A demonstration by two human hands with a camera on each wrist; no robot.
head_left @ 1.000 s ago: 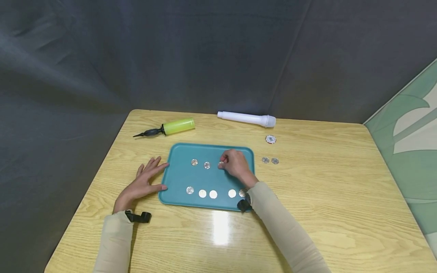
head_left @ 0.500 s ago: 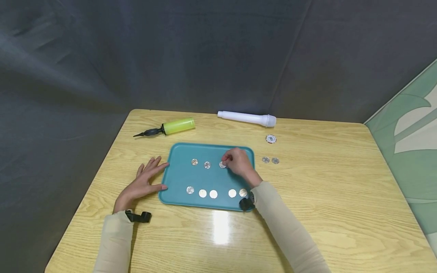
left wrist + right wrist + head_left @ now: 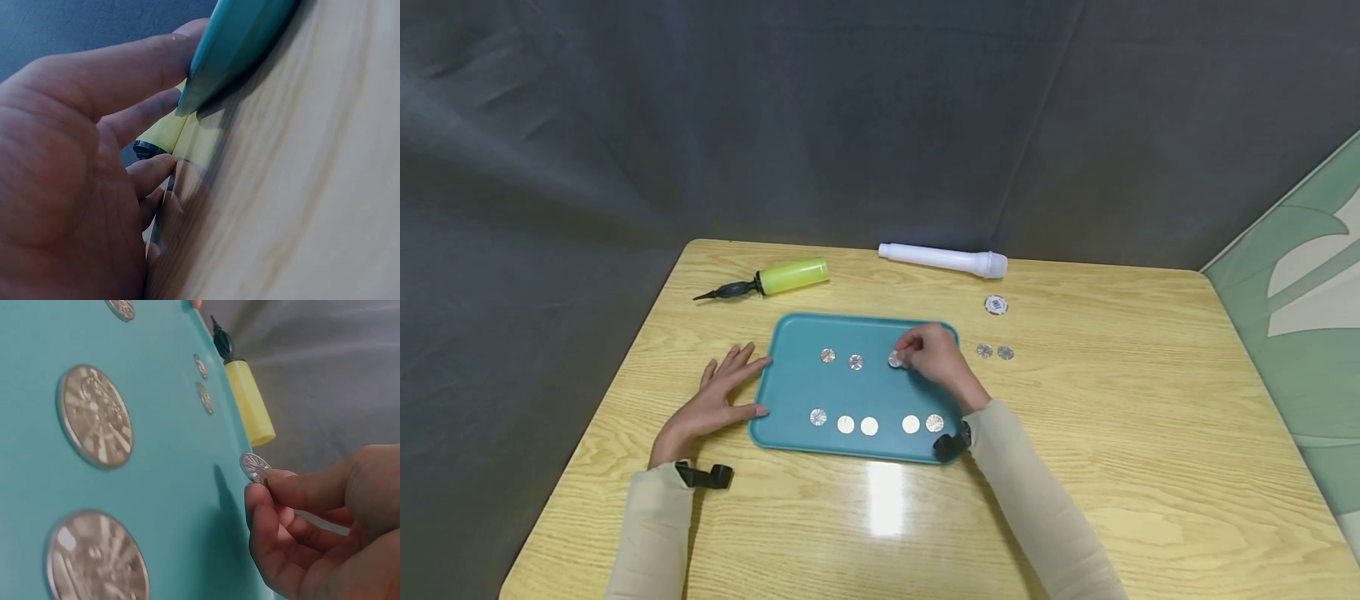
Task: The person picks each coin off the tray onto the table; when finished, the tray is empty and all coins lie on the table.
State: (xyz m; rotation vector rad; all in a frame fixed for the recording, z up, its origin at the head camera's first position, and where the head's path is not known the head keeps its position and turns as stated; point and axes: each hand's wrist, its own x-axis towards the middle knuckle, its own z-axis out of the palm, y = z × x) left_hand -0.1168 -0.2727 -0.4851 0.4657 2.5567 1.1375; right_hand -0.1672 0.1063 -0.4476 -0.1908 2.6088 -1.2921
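Observation:
Between thumb and fingers, my right hand (image 3: 936,354) pinches a silver coin (image 3: 254,467) over the far right part of the teal tray (image 3: 790,379). Two coins lie to its left in the far row, one of them a silver coin (image 3: 856,362). Along the tray's near side runs a row of several coins, among them a bright coin (image 3: 868,426). With fingers spread, my left hand (image 3: 711,404) rests at the tray's left rim; its thumb and forefinger touch that edge in the head view.
Behind the tray lie a yellow-green hand pump (image 3: 792,277) and a white toy microphone (image 3: 942,259). Right of the tray, a poker chip (image 3: 996,305) lies behind two silver coins, one at the far right (image 3: 1005,352). A dark curtain (image 3: 850,125) hangs behind the table.
My right hand has moved slightly to the right with the pinched coin. My left hand has stayed at the tray's left rim.

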